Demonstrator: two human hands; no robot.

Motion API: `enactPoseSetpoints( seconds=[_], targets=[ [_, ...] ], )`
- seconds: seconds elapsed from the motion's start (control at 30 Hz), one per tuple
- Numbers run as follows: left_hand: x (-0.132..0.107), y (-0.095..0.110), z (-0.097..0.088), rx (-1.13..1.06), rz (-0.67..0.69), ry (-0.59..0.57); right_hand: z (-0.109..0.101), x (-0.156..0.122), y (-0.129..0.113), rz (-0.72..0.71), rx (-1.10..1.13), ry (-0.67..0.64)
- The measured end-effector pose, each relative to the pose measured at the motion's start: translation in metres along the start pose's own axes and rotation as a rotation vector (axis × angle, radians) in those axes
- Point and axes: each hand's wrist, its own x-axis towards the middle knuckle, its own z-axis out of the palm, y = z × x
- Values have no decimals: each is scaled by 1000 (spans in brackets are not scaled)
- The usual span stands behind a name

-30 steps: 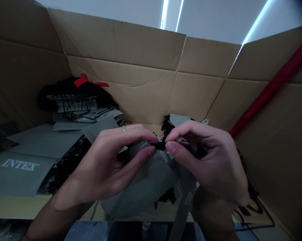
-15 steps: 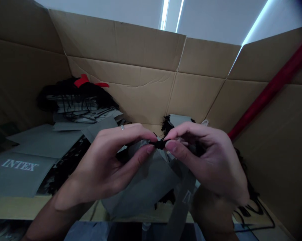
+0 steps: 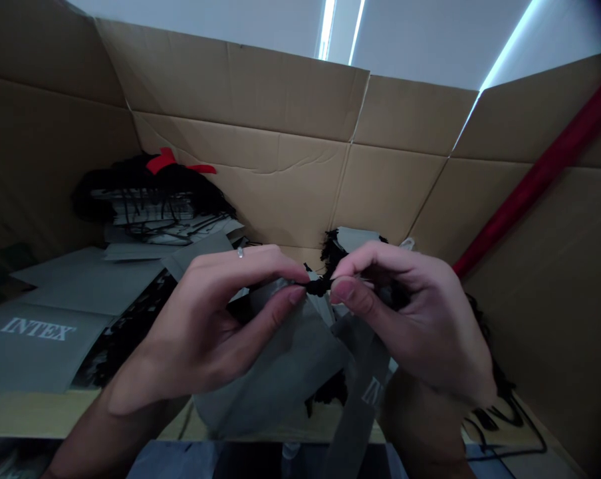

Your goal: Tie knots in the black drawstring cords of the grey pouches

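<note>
A knotted black cord (image 3: 318,287) is stretched between my two hands at the middle of the view. My left hand (image 3: 225,319) pinches its left side between thumb and forefinger. On the other side, my right hand (image 3: 410,313) pinches it close to the knot, thumb toward me. Below my right hand hangs a grey strip (image 3: 360,392) with part of a white printed word; how it joins the cord is hidden. Grey sheet material (image 3: 280,372) lies behind and under the hands.
Grey printed sheets (image 3: 56,293) lie at the left, beside a stack topped with black cords (image 3: 151,193) and a red strip (image 3: 161,159). Cardboard walls (image 3: 240,146) enclose the table (image 3: 31,412). A red pole (image 3: 534,179) slants at the right, above loose black cords (image 3: 520,412).
My fingertips have drawn slightly apart, so more of the black knot shows between them. Both hands still pinch the cord.
</note>
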Motion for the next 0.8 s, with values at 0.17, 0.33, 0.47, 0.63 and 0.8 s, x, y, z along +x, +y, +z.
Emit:
enactPoseSetpoints(
  seconds=[0.17, 0.33, 0.47, 0.63, 0.8],
  targets=[
    [1, 1, 0, -6, 0, 1, -2, -2, 1, -3, 20, -4],
    [1, -1, 0, 6, -13, -3, -2, -5, 5, -52, 6, -31],
    [1, -1, 2, -27, 10, -22, 4, -6, 12, -168, 17, -46],
    [0, -1, 3, -49, 35, -54, 12, -7, 17, -200, 51, -52],
    [2, -1, 1, -29, 22, -108, 18, -11, 13, -180, 50, -28]
  ],
)
